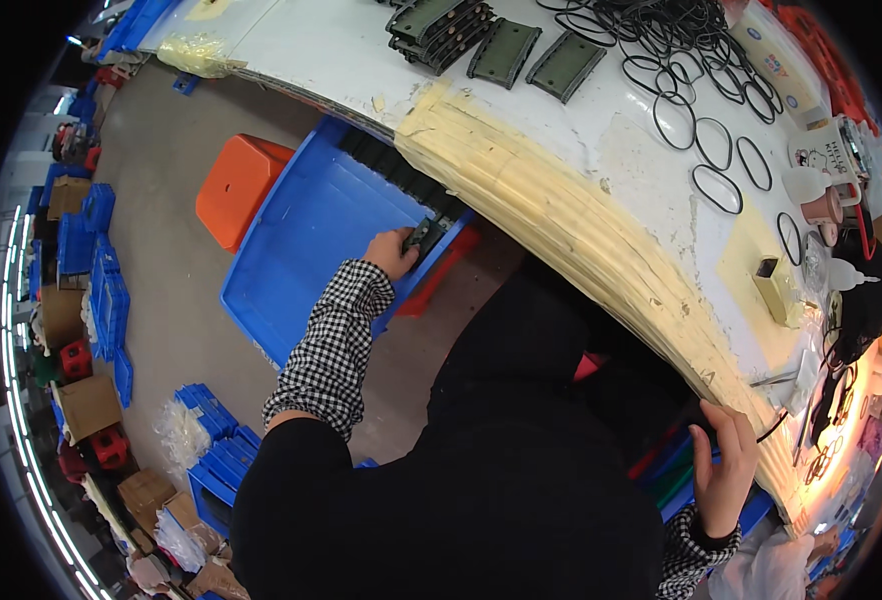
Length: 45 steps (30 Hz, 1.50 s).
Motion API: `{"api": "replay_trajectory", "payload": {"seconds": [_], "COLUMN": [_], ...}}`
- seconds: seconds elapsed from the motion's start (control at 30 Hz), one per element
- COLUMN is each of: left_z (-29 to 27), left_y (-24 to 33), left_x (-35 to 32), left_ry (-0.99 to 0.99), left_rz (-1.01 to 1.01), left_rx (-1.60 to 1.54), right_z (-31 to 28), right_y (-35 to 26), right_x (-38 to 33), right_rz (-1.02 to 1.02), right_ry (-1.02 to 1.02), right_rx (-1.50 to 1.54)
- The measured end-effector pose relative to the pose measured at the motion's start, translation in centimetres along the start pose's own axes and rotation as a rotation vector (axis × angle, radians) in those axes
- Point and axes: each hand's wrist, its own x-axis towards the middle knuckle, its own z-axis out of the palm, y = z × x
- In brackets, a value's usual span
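Note:
My left hand (391, 253) reaches into a blue plastic bin (301, 240) at the left of the table, its fingers closed on a small dark green rectangular part (421, 237) by the bin's right wall. More dark green parts (386, 163) stand in a row along the bin's far side, partly under the table edge. Lower right, my right hand (727, 462) rests at the table's padded edge with fingers stretched out and thumb apart, holding nothing I can see. Checked sleeve covers show on both forearms.
On the white table (601, 160) lie stacked dark green parts (436, 30) and many black rubber rings (676, 60). Yellow tape (551, 190) pads its edge. An orange stool (241, 190) stands beside the bin. A bright lamp glows at the right; boxes and blue crates line the left.

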Motion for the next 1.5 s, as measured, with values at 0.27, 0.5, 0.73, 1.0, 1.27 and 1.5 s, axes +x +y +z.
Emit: {"api": "replay_trajectory", "payload": {"seconds": [0.27,0.5,0.73,1.0,1.27,1.5], "left_z": [0.7,0.9,2.1,2.6,-0.8,-11.9], "left_y": [-6.5,-4.2,-2.3,-3.6,2.7,24.4], "left_x": [0.4,2.7,1.5,0.9,-1.8,-1.9], "left_ry": [0.105,0.264,0.254,0.257,0.84,1.136], "left_rz": [0.034,-0.195,-0.125,0.065,0.198,0.65], "left_rx": [-0.463,0.299,0.371,0.199,-0.01,-0.025], "right_z": [-0.1,-0.3,-0.7,-1.1,-1.1,-1.1], "right_y": [0.5,0.3,0.6,0.9,2.4,3.4], "right_x": [-0.1,-0.4,-0.6,-0.6,-2.4,-2.7], "right_rz": [-0.023,-0.031,-0.018,-0.052,-0.051,-0.097], "right_ry": [0.006,0.02,0.057,0.089,0.163,0.181], "right_rx": [0.007,0.007,0.009,0.049,0.046,0.093]}}
